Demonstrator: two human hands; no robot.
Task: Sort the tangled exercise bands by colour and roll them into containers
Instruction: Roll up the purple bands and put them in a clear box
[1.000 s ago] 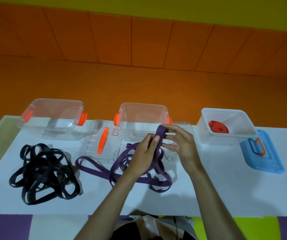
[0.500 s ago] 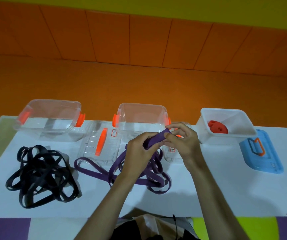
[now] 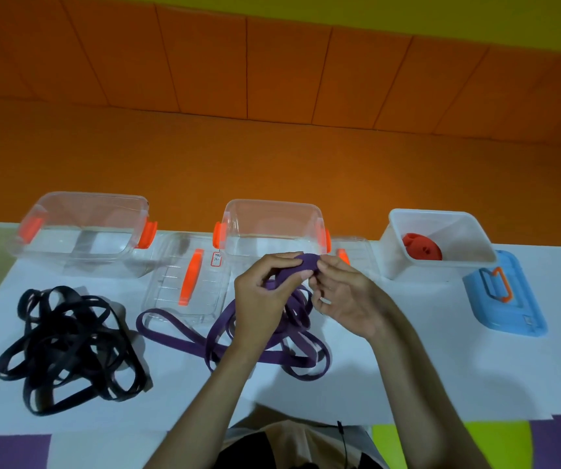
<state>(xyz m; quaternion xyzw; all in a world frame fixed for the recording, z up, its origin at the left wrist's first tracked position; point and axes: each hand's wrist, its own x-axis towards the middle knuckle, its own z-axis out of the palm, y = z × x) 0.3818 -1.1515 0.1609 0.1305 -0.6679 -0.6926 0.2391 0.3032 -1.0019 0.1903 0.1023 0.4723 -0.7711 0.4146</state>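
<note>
Near the centre of the frame, the left hand (image 3: 265,294) and the right hand (image 3: 348,299) are both pinching the folded end of a purple exercise band (image 3: 307,262) between curled fingers and thumbs, holding it just above the white desk (image 3: 424,367). The rest of the band is trailing down in loose loops onto the desk below the hands and spreading toward the lower left.

At the lower left, a tangle of black exercise bands (image 3: 65,336) is lying on the desk, apart from the purple one. Along the far edge, a clear container with orange clips (image 3: 69,262) is standing at the left, and a second clear container (image 3: 272,203) is standing behind the hands. A clear lid with an orange handle (image 3: 187,286) is lying between them. At the right, a white container (image 3: 401,262) is holding a rolled red band (image 3: 421,247), and a blue lid (image 3: 516,299) is lying just beside it.
</note>
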